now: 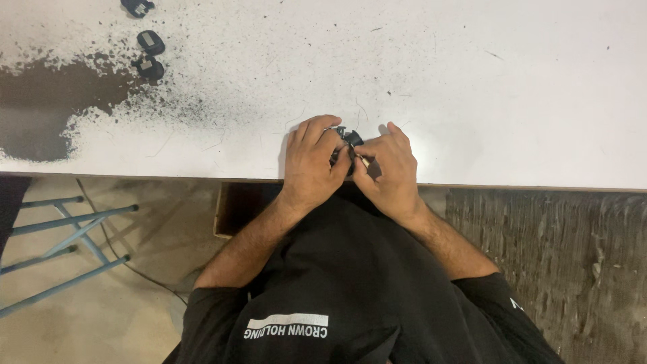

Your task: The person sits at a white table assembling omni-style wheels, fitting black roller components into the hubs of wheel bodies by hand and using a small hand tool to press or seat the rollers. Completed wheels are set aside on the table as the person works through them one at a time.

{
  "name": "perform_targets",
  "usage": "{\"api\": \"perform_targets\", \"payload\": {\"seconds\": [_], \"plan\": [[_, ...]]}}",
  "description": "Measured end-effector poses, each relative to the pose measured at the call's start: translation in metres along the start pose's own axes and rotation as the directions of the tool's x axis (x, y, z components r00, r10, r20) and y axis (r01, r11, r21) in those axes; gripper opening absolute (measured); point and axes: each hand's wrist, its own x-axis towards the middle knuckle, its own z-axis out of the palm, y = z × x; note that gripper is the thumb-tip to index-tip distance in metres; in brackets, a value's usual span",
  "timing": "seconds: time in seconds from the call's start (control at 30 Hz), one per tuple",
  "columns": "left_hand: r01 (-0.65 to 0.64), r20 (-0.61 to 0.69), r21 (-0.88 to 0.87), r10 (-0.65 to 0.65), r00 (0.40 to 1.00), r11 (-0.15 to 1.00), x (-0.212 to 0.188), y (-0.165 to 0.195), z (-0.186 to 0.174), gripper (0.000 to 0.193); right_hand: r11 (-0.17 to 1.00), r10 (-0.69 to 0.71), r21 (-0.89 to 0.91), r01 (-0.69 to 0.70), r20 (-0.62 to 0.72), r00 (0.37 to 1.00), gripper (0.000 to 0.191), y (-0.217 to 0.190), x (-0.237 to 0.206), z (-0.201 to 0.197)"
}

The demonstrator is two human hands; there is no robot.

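Both hands (left hand [311, 162], right hand [389, 168]) pinch a small black part [349, 139].

white rectangular printed label [286, 325] on black shirt [350, 283] chest

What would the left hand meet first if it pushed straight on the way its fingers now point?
The left hand points up and to the right, its fingers already on the small black plastic part held between both hands. Beyond that, likely only bare white worn tabletop, as far as the picture shows; depth is unclear.

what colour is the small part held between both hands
Black, seen in the head view: the small part between left hand and right hand.
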Motion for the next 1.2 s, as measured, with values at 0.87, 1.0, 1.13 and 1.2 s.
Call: {"api": "perform_targets", "payload": {"seconds": [0.87, 1.0, 1.13, 1.2], "plan": [[-0.019, -0.101, -0.014, 0.017, 0.995, 1.0, -0.007, -0.008, 0.008, 0.013, 0.997, -0.034, -0.062, 0.039, 0.086, 0.996, 0.024, -0.008, 0.006, -0.006], [0.006, -0.149, -0.101, -0.021, 0.989, 0.995, -0.002, -0.004, -0.009, 0.016, 0.999, -0.046, -0.012, 0.046, -0.051, 0.998, 0.02, -0.005, 0.003, -0.008], [-0.068, -0.073, 0.021, 0.07, 0.995, 0.997, 0.005, -0.007, -0.021, 0.029, 1.0, 0.018, -0.019, -0.021, -0.125, 0.992, 0.021, 0.0, 0.001, -0.004], [-0.12, -0.03, 0.112, 0.124, 0.992, 0.986, 0.01, -0.007, -0.021, 0.022, 0.996, 0.041, -0.081, -0.047, -0.075, 0.996, 0.021, 0.003, 0.002, 0.0]]}}
